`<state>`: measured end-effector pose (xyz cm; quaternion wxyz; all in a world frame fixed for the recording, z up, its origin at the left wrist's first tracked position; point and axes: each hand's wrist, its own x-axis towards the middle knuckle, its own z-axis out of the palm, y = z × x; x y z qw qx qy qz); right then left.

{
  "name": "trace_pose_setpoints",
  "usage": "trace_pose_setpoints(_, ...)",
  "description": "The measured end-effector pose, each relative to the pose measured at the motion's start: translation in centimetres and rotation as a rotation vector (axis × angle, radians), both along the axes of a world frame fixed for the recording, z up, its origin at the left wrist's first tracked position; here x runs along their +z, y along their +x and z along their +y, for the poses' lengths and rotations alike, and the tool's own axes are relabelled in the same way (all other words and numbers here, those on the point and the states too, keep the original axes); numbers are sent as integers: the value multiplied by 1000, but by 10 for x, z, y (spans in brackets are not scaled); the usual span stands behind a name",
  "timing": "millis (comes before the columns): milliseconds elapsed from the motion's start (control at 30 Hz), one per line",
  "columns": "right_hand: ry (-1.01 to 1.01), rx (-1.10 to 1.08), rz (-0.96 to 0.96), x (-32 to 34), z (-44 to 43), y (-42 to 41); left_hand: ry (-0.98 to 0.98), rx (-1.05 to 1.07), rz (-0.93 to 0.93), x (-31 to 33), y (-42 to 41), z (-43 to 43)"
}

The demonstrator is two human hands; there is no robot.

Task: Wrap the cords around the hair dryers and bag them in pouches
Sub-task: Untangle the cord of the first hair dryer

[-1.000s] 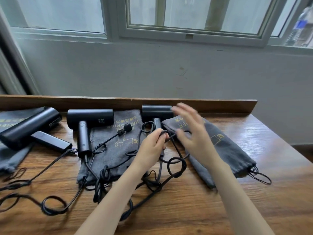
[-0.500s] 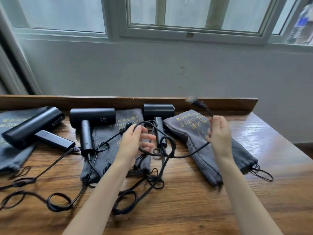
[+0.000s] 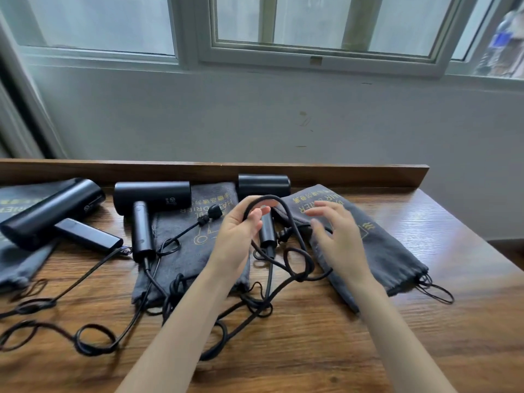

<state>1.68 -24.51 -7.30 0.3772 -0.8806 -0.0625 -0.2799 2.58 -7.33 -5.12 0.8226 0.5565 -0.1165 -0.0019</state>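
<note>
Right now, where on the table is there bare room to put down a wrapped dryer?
The near right table is bare, bordered by the right pouch and its drawstring. A small bare patch lies between that pouch and the back rail. The middle and left are crowded with cords and dryers.

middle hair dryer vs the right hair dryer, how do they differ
The middle hair dryer lies untouched, handle in full view; the right hair dryer has its handle partly behind the left hand, which holds a cord loop over it. Both are black, handles toward the person.
</note>
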Motion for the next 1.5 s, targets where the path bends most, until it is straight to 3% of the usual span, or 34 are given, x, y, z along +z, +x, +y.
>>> trace_pose_setpoints(67,104,168,-15,9,3,-7,12,-21,-53,-1,0,-5)
trace_pose_setpoints(167,207,532,418,11,17,-12,-93,-81,-31,-2,0,-14)
trace_pose_setpoints(233,192,588,516,0,24,-11,-191,-114,24,-1,-3,-19)
trace_pose_setpoints(333,227,475,394,-7,28,-12,-103,-140,43,-9,-4,-22)
trace_pose_setpoints(433,253,311,189,-2,22,-12,239,-303,88,-22,-13,-19)
trace_pose_setpoints(533,75,119,188,-1,12,-6,509,-448,136,-31,-26,-17)
trace_pose_setpoints(600,-53,34,205,-3,7,-1,581,-471,39,-28,-31,-15)
trace_pose_setpoints(700,-185,-134,151,2,-5,0,502,-326,-116,-17,-30,-6)
trace_pose_setpoints(800,-251,-238,123,10,-29,-2,245,-160,-5,-2,-24,15)
trace_pose_setpoints(933,-275,-295,186,8,-56,-6,164,84,97,-6,-1,41)
trace_pose_setpoints(1100,-368,-136,542,-12,-57,0,221,67,129,-16,-4,30)
trace_pose_setpoints(1233,-109,77,330,-5,-35,-1,269,-62,81,-16,-14,15)
trace_pose_setpoints(1333,-67,284,361,2,-8,0,300,-112,67,-15,-17,12)
trace_pose_setpoints(1500,4,268,274,-6,3,6,330,-8,-30,-21,-16,16)
